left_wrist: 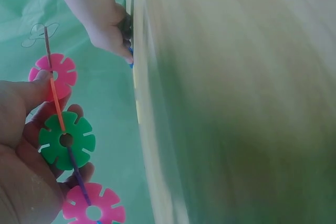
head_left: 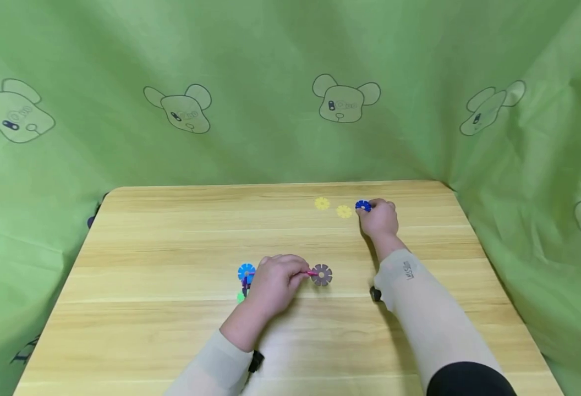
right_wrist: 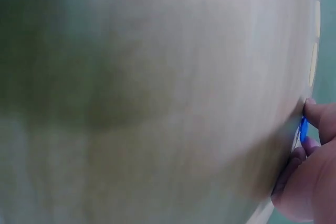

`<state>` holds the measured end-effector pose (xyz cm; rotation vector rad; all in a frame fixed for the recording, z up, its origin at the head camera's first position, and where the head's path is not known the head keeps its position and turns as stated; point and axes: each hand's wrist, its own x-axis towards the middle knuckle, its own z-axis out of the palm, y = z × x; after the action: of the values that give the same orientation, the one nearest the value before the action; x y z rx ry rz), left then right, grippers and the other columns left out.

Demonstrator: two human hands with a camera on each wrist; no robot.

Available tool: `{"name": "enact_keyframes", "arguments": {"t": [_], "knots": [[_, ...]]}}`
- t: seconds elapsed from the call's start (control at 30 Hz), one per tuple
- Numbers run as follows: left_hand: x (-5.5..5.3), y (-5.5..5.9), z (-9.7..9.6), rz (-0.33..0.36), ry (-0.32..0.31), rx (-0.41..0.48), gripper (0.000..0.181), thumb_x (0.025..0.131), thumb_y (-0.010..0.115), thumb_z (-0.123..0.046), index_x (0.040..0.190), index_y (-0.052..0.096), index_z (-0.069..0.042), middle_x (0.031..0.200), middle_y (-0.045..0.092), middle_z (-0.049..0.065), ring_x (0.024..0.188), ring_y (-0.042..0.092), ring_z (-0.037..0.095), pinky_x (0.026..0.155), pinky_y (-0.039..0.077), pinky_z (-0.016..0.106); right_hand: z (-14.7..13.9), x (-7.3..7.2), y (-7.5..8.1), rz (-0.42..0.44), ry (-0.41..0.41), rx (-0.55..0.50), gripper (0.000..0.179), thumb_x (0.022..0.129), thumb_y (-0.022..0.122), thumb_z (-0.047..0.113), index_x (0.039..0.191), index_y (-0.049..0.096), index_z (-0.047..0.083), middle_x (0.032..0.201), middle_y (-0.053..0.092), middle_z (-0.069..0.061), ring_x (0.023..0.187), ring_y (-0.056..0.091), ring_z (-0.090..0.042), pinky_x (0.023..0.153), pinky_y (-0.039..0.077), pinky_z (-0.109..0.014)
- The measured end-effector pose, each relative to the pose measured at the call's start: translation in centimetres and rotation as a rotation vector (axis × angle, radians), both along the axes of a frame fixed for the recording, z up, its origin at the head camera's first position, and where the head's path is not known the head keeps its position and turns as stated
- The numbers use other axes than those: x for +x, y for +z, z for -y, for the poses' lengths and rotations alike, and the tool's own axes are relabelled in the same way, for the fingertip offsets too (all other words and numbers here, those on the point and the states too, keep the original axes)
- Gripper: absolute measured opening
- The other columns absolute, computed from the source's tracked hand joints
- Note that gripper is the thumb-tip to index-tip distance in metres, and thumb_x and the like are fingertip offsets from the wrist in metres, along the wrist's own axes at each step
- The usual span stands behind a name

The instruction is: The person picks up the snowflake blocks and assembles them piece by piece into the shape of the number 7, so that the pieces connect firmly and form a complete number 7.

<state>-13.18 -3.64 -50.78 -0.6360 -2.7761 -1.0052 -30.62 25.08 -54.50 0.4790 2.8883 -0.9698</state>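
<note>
A chain of notched plastic snowflake discs is in my left hand (head_left: 277,283), low over the middle of the table. In the left wrist view, thumb and fingers pinch its upper pink disc (left_wrist: 65,69); an orange disc (left_wrist: 56,98) seen edge-on, a green disc (left_wrist: 83,141) and another pink disc (left_wrist: 109,209) follow below. Past the fingertips in the head view, a grey-brown disc (head_left: 322,281) ends the chain, while a light blue disc (head_left: 243,268) shows on its other side. My right hand (head_left: 381,221) pinches a dark blue disc (head_left: 359,204) at the table's far right.
Two yellow discs (head_left: 322,199) lie near the far edge, left of the right hand. The wooden table (head_left: 171,236) meets a green curtain (head_left: 266,148) behind it and on both sides. A black wrist camera (head_left: 376,294) sits under the right sleeve.
</note>
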Motion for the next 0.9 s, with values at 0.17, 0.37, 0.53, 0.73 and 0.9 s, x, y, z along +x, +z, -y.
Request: {"name": "enact_keyframes", "arguments": {"t": [0.17, 0.37, 0.53, 0.73, 0.9], "knots": [[-0.1, -0.1, 0.1, -0.007, -0.001, 0.025, 0.009, 0.101, 0.074, -0.023, 0.104, 0.082, -0.02, 0.116, 0.078, -0.007, 0.109, 0.073, 0.016, 0.093, 0.052, 0.041, -0.1, 0.4, 0.0, -0.062, -0.053, -0.111, 0.049, 0.103, 0.071, 0.024, 0.14, 0.055, -0.003, 0.132, 0.061, -0.024, 0.123, 0.058, -0.042, 0.11, 0.047, -0.055], [-0.1, -0.1, 0.2, -0.007, 0.01, 0.029, 0.009, 0.101, 0.075, -0.024, 0.104, 0.082, -0.019, 0.115, 0.078, -0.007, 0.108, 0.073, 0.016, 0.092, 0.051, 0.041, -0.2, 1.1, 0.2, -0.123, -0.088, -0.245, 0.034, 0.104, 0.067, 0.012, 0.133, 0.06, -0.005, 0.116, 0.06, -0.018, 0.107, 0.057, -0.031, 0.098, 0.052, -0.042], [-0.2, -0.1, 0.3, -0.007, 0.008, 0.031, 0.009, 0.101, 0.075, -0.024, 0.103, 0.082, -0.019, 0.115, 0.079, -0.007, 0.108, 0.074, 0.016, 0.092, 0.051, 0.041, -0.4, 1.6, 0.4, -0.142, -0.115, -0.335, 0.032, 0.104, 0.069, 0.012, 0.131, 0.064, -0.005, 0.11, 0.062, -0.013, 0.098, 0.056, -0.02, 0.087, 0.051, -0.027], [-0.3, 0.0, 0.4, 0.012, 0.019, 0.03, 0.009, 0.101, 0.074, -0.024, 0.103, 0.082, -0.019, 0.114, 0.079, -0.007, 0.107, 0.074, 0.016, 0.094, 0.051, 0.042, -0.5, 2.6, 0.5, -0.172, -0.117, -0.397, 0.031, 0.103, 0.071, 0.012, 0.128, 0.069, -0.005, 0.104, 0.065, -0.01, 0.09, 0.056, -0.014, 0.075, 0.05, -0.017], [-0.4, 0.0, 0.4, 0.028, 0.031, 0.023, 0.009, 0.102, 0.074, -0.025, 0.101, 0.081, -0.02, 0.112, 0.079, -0.007, 0.106, 0.074, 0.015, 0.092, 0.05, 0.041, 0.0, 4.1, 0.9, -0.19, -0.093, -0.437, 0.031, 0.102, 0.073, 0.013, 0.127, 0.07, -0.005, 0.101, 0.065, -0.007, 0.087, 0.057, -0.01, 0.071, 0.05, -0.014]]}}
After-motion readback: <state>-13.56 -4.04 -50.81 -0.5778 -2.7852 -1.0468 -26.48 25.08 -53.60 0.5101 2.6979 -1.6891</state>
